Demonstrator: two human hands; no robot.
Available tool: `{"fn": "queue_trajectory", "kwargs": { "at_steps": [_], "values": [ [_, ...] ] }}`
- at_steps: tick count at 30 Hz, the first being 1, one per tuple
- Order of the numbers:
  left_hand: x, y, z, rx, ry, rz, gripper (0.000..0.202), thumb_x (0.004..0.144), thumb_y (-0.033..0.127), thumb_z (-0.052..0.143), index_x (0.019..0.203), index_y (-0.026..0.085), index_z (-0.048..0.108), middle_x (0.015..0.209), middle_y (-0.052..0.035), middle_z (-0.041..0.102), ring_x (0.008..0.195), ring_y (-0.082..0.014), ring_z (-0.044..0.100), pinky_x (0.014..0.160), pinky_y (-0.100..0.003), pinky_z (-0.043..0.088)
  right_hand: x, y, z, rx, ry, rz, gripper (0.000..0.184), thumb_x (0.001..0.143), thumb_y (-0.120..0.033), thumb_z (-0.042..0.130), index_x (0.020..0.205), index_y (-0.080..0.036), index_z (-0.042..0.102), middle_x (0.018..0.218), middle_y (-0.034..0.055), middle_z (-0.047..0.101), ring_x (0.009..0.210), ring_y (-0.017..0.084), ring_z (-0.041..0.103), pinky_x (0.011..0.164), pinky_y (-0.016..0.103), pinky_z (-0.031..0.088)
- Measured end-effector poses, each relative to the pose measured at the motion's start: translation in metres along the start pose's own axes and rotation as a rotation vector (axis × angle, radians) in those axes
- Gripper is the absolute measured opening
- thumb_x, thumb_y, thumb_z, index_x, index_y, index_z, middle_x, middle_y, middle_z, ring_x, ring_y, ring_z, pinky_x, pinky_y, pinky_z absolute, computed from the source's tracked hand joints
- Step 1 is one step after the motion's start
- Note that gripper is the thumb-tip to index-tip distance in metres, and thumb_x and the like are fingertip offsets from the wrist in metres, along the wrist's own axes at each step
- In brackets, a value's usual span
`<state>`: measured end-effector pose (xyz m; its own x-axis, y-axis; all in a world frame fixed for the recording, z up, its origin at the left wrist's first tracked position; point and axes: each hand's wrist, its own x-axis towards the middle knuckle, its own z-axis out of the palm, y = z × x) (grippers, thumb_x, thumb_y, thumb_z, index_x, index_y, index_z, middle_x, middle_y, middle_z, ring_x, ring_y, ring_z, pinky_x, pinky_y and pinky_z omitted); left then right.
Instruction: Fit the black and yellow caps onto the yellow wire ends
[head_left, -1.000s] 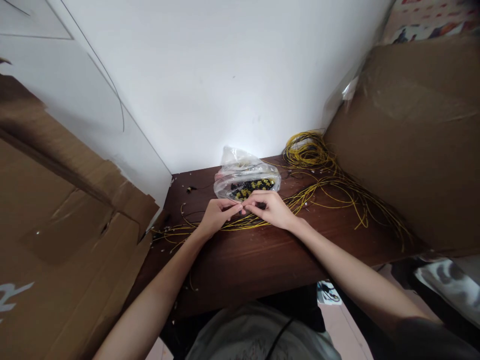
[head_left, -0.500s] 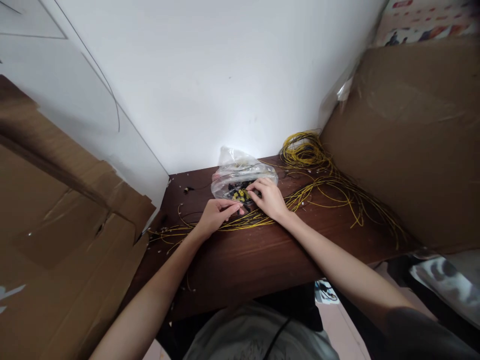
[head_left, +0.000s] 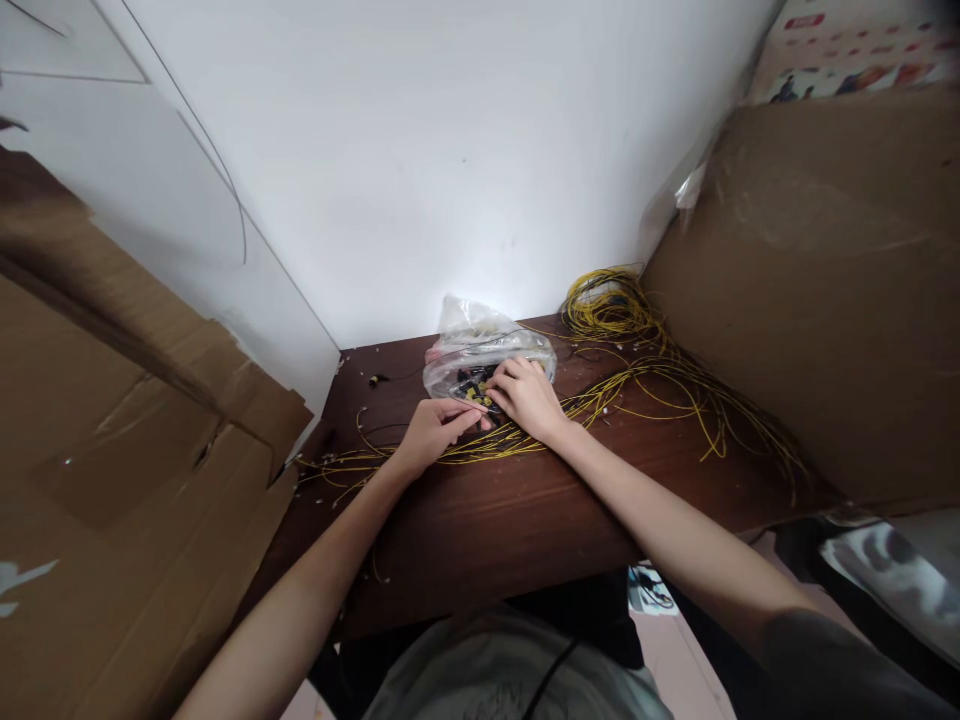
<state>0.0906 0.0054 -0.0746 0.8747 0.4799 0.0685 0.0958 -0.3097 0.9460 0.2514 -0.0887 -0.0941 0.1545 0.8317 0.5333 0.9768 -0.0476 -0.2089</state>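
Note:
In the head view, a clear plastic bag [head_left: 487, 345] lies against the white wall with its mouth toward me. Small black and yellow parts [head_left: 474, 385] show inside it. My left hand [head_left: 435, 435] is closed in a pinch at the front of the bag. A small dark piece shows at its fingertips, too small to name. My right hand [head_left: 529, 400] reaches over the bag's right side, fingers bent and together among the parts. Whatever is between them is hidden. Yellow wires [head_left: 510, 440] run across the table beneath and beside both hands.
A coil of yellow wire [head_left: 607, 300] sits at the back right of the dark wooden table [head_left: 480, 520]. Cardboard boxes [head_left: 135, 430] stand on the left, and another large carton [head_left: 810, 300] on the right. Small white bits and a black connector [head_left: 375, 380] lie at the left.
My right hand has shifted slightly left and down, its fingertips now nearer the left hand. The left hand stays pinched in nearly the same place.

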Motion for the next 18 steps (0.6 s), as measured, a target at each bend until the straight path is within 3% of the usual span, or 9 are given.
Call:
{"fn": "queue_trajectory", "kwargs": {
  "at_steps": [5, 10, 14, 18],
  "values": [
    [-0.001, 0.006, 0.000, -0.064, 0.033, -0.023, 0.029, 0.073, 0.036, 0.062, 0.085, 0.011, 0.070, 0.073, -0.0055, 0.070, 0.043, -0.0049, 0.040, 0.041, -0.018, 0.034, 0.001, -0.002, -0.005, 0.159, 0.079, 0.050, 0.013, 0.086, -0.026, 0.053, 0.085, -0.018, 0.063, 0.088, 0.0067, 0.062, 0.088, 0.021, 0.050, 0.078, 0.035, 0.036],
    [-0.002, 0.006, -0.002, -0.124, 0.077, -0.044, 0.030, 0.074, 0.037, 0.062, 0.086, 0.010, 0.069, 0.073, -0.0054, 0.069, 0.043, -0.0038, 0.037, 0.044, -0.019, 0.032, 0.002, -0.008, -0.017, 0.614, 0.249, 0.235, 0.016, 0.082, -0.030, 0.056, 0.077, -0.016, 0.063, 0.073, 0.0032, 0.062, 0.070, 0.015, 0.054, 0.069, 0.030, 0.042],
    [-0.001, 0.003, -0.003, -0.156, 0.081, -0.021, 0.030, 0.074, 0.038, 0.062, 0.084, 0.010, 0.069, 0.073, -0.0043, 0.068, 0.044, -0.0040, 0.038, 0.046, -0.019, 0.033, -0.001, -0.018, -0.028, 1.116, 0.064, 0.345, 0.021, 0.075, -0.038, 0.063, 0.075, -0.016, 0.061, 0.068, 0.0011, 0.063, 0.058, 0.011, 0.055, 0.059, 0.026, 0.046],
    [0.000, 0.001, -0.004, -0.189, 0.110, -0.034, 0.031, 0.071, 0.040, 0.065, 0.082, 0.012, 0.070, 0.057, 0.0004, 0.061, 0.043, -0.0047, 0.038, 0.046, -0.019, 0.032, -0.006, -0.024, -0.031, 1.291, -0.121, 0.306, 0.022, 0.072, -0.037, 0.067, 0.075, -0.016, 0.060, 0.070, 0.0025, 0.067, 0.058, 0.011, 0.059, 0.058, 0.025, 0.049]
  ]
}}
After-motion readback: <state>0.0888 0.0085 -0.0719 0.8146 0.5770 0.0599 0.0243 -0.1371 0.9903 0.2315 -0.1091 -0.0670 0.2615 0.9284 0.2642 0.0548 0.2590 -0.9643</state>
